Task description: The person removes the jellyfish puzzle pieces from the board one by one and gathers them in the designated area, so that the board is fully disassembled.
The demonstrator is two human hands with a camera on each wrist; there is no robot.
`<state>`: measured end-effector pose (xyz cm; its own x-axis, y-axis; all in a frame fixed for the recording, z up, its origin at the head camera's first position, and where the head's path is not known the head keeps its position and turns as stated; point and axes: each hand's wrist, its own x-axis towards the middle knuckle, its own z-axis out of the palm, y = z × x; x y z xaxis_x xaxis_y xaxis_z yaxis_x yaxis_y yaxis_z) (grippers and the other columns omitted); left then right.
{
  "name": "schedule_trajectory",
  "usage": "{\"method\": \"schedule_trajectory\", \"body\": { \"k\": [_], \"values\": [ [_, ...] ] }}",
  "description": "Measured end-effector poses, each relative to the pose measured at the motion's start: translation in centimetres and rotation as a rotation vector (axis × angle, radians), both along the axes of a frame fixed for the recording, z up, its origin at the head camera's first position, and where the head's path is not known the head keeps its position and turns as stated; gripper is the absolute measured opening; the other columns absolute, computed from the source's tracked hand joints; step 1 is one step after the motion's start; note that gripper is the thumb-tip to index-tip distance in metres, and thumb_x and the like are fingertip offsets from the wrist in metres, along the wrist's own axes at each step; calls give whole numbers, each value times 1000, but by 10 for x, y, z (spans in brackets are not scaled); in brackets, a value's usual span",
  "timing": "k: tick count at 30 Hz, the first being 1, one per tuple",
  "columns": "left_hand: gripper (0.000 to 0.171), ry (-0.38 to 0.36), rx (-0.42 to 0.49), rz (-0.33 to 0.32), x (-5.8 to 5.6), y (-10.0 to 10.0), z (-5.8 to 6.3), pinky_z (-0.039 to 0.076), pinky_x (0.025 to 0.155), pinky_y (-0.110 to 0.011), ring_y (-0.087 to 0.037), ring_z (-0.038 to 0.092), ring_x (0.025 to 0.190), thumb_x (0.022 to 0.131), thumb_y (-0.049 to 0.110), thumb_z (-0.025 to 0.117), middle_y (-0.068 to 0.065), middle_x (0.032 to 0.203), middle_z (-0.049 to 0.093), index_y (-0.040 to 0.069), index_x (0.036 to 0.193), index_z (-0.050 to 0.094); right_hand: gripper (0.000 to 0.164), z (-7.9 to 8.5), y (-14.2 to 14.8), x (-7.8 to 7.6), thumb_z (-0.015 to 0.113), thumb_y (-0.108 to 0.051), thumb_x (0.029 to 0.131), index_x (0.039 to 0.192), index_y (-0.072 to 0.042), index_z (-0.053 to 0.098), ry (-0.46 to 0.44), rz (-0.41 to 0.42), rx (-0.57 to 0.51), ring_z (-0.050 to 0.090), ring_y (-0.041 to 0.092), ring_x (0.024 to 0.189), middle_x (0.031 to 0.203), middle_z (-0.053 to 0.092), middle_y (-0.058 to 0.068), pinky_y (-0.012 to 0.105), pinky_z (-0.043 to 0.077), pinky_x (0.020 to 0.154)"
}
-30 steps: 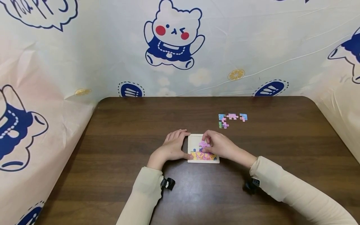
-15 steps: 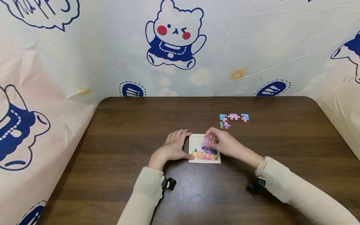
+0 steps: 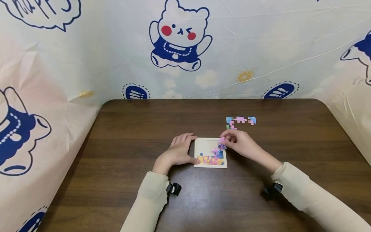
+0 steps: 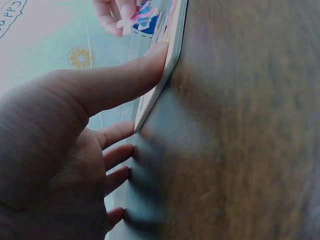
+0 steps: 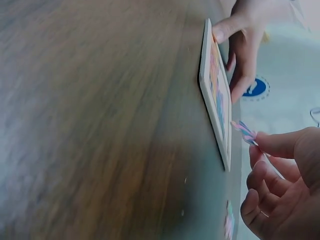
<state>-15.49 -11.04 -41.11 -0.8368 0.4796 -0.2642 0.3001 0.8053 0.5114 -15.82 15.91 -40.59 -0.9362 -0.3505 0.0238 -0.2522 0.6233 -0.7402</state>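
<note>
A puzzle piece in pink and blue (image 3: 222, 143) is pinched between the thumb and fingers of my right hand (image 3: 242, 145), over the tray's right edge. In the right wrist view this piece (image 5: 244, 132) is tilted and lifted off the tray. The shallow puzzle tray (image 3: 210, 166) has a yellow and pink row of pieces (image 3: 207, 160) along its near side and a blue and pink piece (image 3: 216, 152) above at the right. My left hand (image 3: 176, 153) spans the tray's left side. Its thumb (image 4: 150, 67) presses the near corner, while the straight index finger touches the far corner.
Several loose puzzle pieces (image 3: 241, 119) lie on the brown table (image 3: 139, 129) beyond the tray, to the right; my right hand partly covers the nearest. A cartoon-printed cloth (image 3: 232, 42) hangs behind the table and at its sides.
My right hand has lifted the pink and blue piece from the tray's middle and carried it right and away from me, to the right edge. My left hand stays in place.
</note>
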Motion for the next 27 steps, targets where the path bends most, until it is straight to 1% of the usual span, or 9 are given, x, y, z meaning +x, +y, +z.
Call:
{"method": "schedule_trajectory", "body": {
  "k": [5, 11, 17, 21, 27],
  "values": [
    [90, 4, 17, -1, 0, 0, -1, 10, 119, -48, -30, 16, 148, 79, 41, 82, -8, 160, 25, 12, 151, 36, 17, -4, 15, -5, 72, -9, 91, 107, -4, 72, 16, -68, -4, 52, 18, 68, 79, 62, 2, 25, 42, 58],
    [90, 2, 26, 2, 0, 0, 0, 9, 119, -48, -30, 16, 148, 79, 40, 82, -8, 160, 25, 12, 151, 36, 22, -5, 33, -12, 71, -10, 92, 111, 0, 70, 1, -142, 14, 54, 20, 70, 82, 66, 6, 25, 44, 59],
    [90, 0, 15, -3, 0, -1, 2, 10, 119, -47, -29, 16, 148, 80, 42, 82, -7, 160, 25, 13, 151, 36, 24, -2, 47, -18, 72, -12, 92, 110, 2, 67, -30, -185, 44, 58, 21, 71, 85, 71, 10, 28, 46, 62],
    [91, 0, 6, -6, 0, -1, 0, 10, 119, -47, -28, 16, 148, 80, 43, 81, -6, 160, 24, 14, 152, 35, 22, -1, 55, -23, 72, -13, 92, 107, 2, 67, -22, -212, 53, 57, 20, 70, 85, 71, 12, 28, 45, 61],
    [91, 2, 9, -7, -1, -1, -1, 10, 119, -47, -28, 16, 148, 79, 43, 81, -6, 160, 24, 14, 152, 36, 24, -2, 65, -32, 72, -13, 92, 109, 3, 68, -11, -238, 58, 57, 20, 70, 86, 72, 15, 27, 44, 60]
  ]
}}
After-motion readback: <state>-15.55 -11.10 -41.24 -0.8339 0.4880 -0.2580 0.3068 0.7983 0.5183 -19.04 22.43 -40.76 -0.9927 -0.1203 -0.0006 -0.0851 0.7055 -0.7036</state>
